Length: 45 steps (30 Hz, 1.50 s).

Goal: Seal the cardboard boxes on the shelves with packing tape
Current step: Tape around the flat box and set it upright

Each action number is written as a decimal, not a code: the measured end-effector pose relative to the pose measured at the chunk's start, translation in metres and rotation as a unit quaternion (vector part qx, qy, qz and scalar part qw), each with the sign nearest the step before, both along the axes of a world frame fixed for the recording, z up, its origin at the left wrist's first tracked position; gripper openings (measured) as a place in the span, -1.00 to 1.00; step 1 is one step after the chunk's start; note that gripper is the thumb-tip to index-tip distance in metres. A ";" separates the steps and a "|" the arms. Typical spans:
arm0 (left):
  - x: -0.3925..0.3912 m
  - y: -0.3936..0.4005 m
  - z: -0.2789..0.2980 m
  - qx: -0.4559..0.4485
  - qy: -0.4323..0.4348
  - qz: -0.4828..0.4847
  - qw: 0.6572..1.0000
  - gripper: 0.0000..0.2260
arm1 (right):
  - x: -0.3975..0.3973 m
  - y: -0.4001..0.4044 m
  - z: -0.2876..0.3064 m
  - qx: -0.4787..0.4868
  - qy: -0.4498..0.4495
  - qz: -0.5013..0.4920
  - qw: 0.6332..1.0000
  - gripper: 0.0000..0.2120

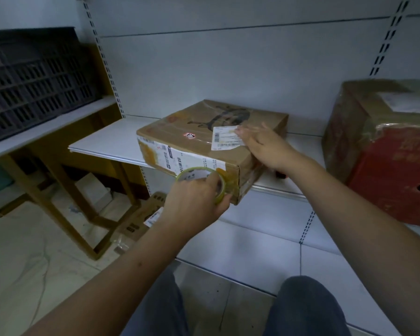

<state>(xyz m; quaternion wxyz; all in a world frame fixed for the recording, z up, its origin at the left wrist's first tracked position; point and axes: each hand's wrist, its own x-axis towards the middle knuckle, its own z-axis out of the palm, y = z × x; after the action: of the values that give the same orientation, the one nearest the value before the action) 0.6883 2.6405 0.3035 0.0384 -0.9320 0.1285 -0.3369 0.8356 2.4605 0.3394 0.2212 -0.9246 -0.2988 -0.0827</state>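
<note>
Left hand [194,202] grips the tape roll [201,183] at the cardboard box [204,141]'s near corner; right hand [267,146] presses flat-fingered on top; box sits skewed, overhanging the shelf [107,144] edge.

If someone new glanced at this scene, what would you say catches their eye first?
Probably the brown cardboard box lying on the white shelf at centre, with the right hand resting on its top beside a white label. Next, the left hand gripping a roll of packing tape against the box's near face. A larger tape-wrapped red box stands at the right.
</note>
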 end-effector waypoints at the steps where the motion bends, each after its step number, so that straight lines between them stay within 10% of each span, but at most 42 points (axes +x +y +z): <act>1: 0.001 -0.001 0.000 -0.002 0.006 0.001 1.000 -0.71 | 0.002 -0.003 -0.002 0.013 0.002 0.013 1.000 -0.42; 7: 0.007 -0.005 0.000 -0.010 0.005 -0.023 1.000 -0.70 | -0.003 -0.032 -0.067 0.140 -0.145 -0.189 0.961 -0.56; 14: 0.012 -0.011 0.000 -0.031 0.022 -0.031 0.999 -0.66 | 0.003 -0.042 -0.074 0.005 0.022 -0.354 0.935 -0.72; 19: 0.020 -0.014 0.001 -0.038 0.068 -0.038 0.996 -0.67 | -0.015 -0.060 -0.046 0.154 0.099 -0.428 0.885 -0.54; 24: 0.022 -0.016 0.001 -0.046 0.096 -0.042 0.993 -0.74 | -0.056 -0.031 -0.003 0.306 -0.075 -0.337 0.887 -0.62; 29: 0.024 -0.022 0.001 -0.053 0.110 -0.022 0.992 -0.75 | -0.051 0.022 0.005 0.113 -0.086 -0.217 0.966 -0.67; 35: 0.019 -0.015 -0.003 -0.152 0.109 0.061 0.980 -0.66 | -0.044 0.023 0.007 0.022 -0.101 -0.223 0.969 -0.70; 40: 0.031 -0.011 -0.019 -0.014 0.013 0.053 0.998 -0.86 | -0.044 0.026 0.010 -0.010 -0.100 -0.230 0.968 -0.65; 45: 0.031 0.001 0.009 -0.068 0.280 -0.010 0.958 -0.78 | -0.043 0.026 0.008 0.020 -0.072 -0.232 0.970 -0.68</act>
<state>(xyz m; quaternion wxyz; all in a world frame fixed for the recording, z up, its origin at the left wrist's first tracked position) 0.7197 2.6413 0.3129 -0.0661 -0.9880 0.1202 -0.0711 0.7927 2.4869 0.3477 0.1920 -0.9559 -0.0892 -0.2037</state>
